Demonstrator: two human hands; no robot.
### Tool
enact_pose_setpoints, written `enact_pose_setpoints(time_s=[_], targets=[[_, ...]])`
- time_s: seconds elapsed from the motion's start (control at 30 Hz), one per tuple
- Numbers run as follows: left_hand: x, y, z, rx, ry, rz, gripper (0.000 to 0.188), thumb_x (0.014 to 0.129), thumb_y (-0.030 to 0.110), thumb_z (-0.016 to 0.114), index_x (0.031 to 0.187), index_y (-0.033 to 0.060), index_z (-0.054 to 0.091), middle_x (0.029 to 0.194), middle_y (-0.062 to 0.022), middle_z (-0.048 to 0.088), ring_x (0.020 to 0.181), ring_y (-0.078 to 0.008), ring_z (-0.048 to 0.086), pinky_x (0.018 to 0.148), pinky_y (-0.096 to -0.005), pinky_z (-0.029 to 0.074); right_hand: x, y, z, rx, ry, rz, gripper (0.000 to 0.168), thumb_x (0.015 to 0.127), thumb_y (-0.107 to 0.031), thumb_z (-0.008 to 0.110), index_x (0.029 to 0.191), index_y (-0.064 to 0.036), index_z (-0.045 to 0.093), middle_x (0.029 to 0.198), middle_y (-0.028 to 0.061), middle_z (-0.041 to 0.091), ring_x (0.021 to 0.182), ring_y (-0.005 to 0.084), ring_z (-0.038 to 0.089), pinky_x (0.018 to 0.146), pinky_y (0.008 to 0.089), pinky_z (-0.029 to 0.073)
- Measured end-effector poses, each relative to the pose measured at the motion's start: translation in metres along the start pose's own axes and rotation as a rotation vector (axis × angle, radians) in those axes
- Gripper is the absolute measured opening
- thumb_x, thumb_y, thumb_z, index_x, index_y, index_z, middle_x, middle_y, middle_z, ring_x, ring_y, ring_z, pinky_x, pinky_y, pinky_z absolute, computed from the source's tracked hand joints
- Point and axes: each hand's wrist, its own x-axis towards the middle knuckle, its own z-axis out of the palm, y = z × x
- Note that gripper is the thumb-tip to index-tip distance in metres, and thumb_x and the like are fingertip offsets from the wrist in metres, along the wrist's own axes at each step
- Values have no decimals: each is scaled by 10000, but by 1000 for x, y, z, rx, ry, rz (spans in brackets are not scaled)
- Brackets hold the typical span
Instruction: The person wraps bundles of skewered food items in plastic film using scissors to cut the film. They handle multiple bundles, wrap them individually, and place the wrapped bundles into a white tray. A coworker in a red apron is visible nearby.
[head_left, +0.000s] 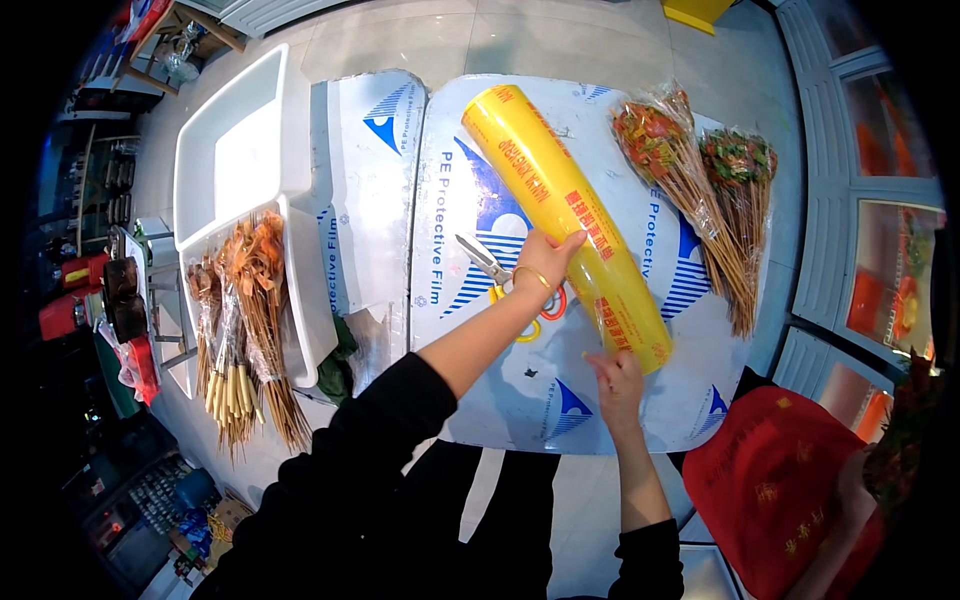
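Observation:
A large yellow roll of cling wrap with red print lies slantwise on the table before me. My left hand grips its near-left side, thumb on top; a gold-coloured bangle circles that wrist. At the roll's near end, my right hand has its fingers drawn together at the edge of the clear film, which looks creased and slightly loose there. Under my left wrist lie scissors with yellow and red handles, blades pointing away to the left. My forearm and hand hide part of them.
Film-wrapped bundles of skewered food lie on the table's right side. To the left, white plastic tubs stand, the nearer holding more skewer bundles. A person in a red apron is close on my right.

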Motion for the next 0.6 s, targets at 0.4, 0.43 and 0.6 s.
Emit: enact_pose_setpoints(time_s=[0.4, 0.43, 0.6], targets=[[-21, 16, -14, 639, -50, 1038, 197, 640, 107, 565, 834, 81, 539, 981, -93, 445, 934, -247, 403, 800, -335, 339, 17, -4, -8, 22, 141, 24, 130, 651, -56, 598, 780, -51, 579, 586, 60, 480, 534, 216, 465, 516, 292, 393], [-17, 17, -16, 750, -105, 1161, 205, 646, 110, 554, 849, 88, 544, 956, -87, 450, 930, -241, 406, 804, -344, 332, 14, -2, -9, 4, 122, 23, 117, 657, -51, 593, 774, -46, 581, 601, 64, 495, 551, 210, 477, 522, 288, 396], [10, 46, -17, 1300, -429, 1336, 226, 684, 130, 489, 897, 121, 561, 937, -57, 475, 961, -200, 408, 836, -368, 295, 4, -10, -14, 25, 110, -25, 91, 645, -62, 598, 736, -54, 596, 604, 61, 493, 576, 206, 485, 517, 293, 393]])
